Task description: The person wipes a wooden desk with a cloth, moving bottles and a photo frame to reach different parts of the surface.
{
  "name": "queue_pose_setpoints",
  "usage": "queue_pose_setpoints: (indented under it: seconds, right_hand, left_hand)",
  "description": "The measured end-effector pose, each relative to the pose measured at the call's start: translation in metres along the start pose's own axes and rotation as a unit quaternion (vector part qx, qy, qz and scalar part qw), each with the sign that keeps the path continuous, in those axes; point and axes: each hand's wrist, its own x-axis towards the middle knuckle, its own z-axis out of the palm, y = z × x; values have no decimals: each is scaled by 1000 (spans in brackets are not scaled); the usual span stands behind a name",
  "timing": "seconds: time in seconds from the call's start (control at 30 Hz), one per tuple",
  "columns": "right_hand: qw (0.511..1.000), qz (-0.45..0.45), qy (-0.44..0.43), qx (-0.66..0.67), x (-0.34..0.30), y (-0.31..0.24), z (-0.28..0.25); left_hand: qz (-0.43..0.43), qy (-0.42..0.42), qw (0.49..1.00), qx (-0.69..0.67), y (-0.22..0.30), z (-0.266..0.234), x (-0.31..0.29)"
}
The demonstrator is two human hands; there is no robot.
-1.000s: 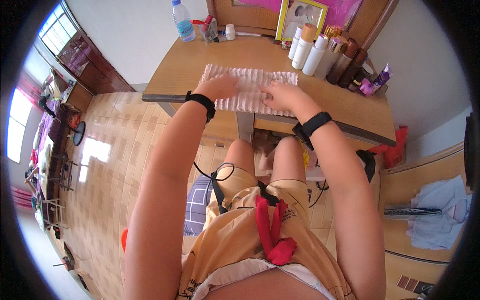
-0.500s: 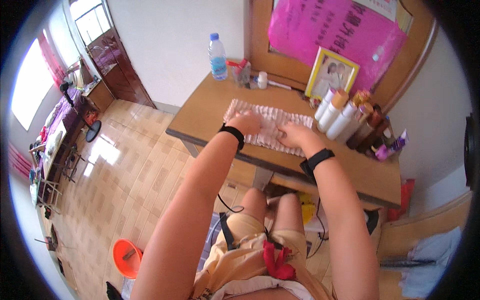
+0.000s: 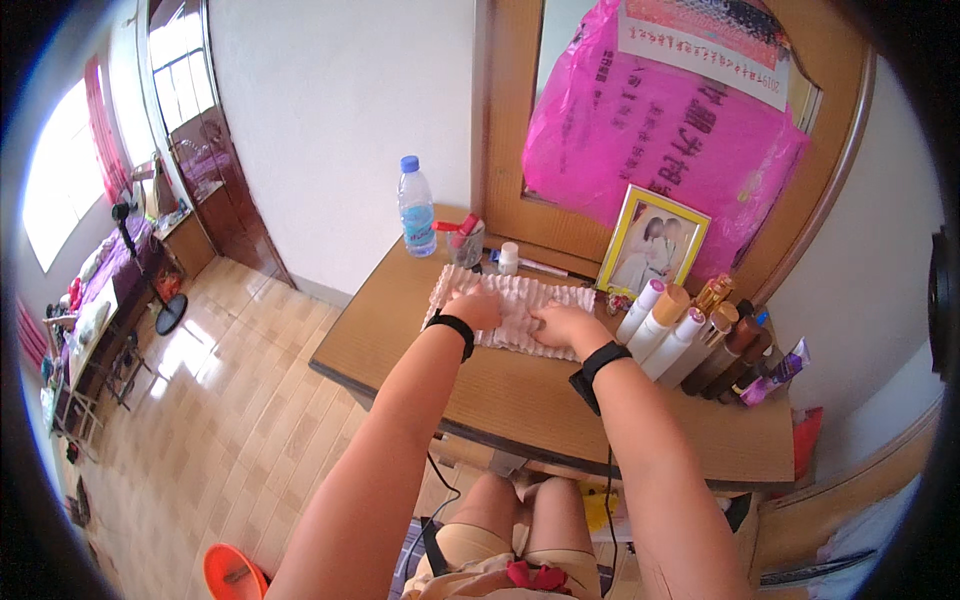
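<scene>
A pale pink towel [image 3: 518,300] with a ribbed, wavy texture lies spread in a long strip across the brown desk [image 3: 440,385]. Curled fingers of my left hand [image 3: 478,306] rest on its left part, closed on the fabric. Toward the towel's right part, my right hand [image 3: 562,328] has its fingers bent down and pinching the cloth. The fingertips are partly hidden in the folds. Both wrists wear black bands.
A water bottle [image 3: 416,208], a clear cup [image 3: 465,242] and a small white bottle [image 3: 508,259] stand behind the towel. A yellow-framed photo [image 3: 655,243] and several cosmetic bottles [image 3: 672,330] are at the right. An orange basin [image 3: 233,572] sits on the floor.
The head view has tilted up, so the desk and its things sit lower in the picture. Both hands stay on the towel, which keeps nearly the same shape.
</scene>
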Motion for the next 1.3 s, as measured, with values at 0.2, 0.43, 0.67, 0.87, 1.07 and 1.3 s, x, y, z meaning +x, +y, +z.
queue_pose_setpoints:
  seconds: [0.2, 0.43, 0.67, 0.87, 1.07, 1.3]
  right_hand:
    - [999, 10, 47, -13, -3, -8, 3]
    - [1000, -8, 24, 11, -52, -12, 12]
    - [967, -18, 251, -37, -133, -34, 75]
    - [933, -1, 359, 2, -224, -8, 111]
    - [934, 100, 342, -6, -296, 22, 121]
    - [929, 183, 322, -1, -324, 46, 125]
  left_hand:
    - [-60, -2, 998, -17, 8, -14, -38]
    - [-127, 18, 991, -24, 62, -11, -98]
    - [-101, 76, 992, -2, 96, 10, -168]
    - [21, 145, 981, 125, 164, 34, -203]
    - [129, 230, 961, 82, 230, 53, -184]
    - [216, 291, 927, -100, 270, 58, -150]
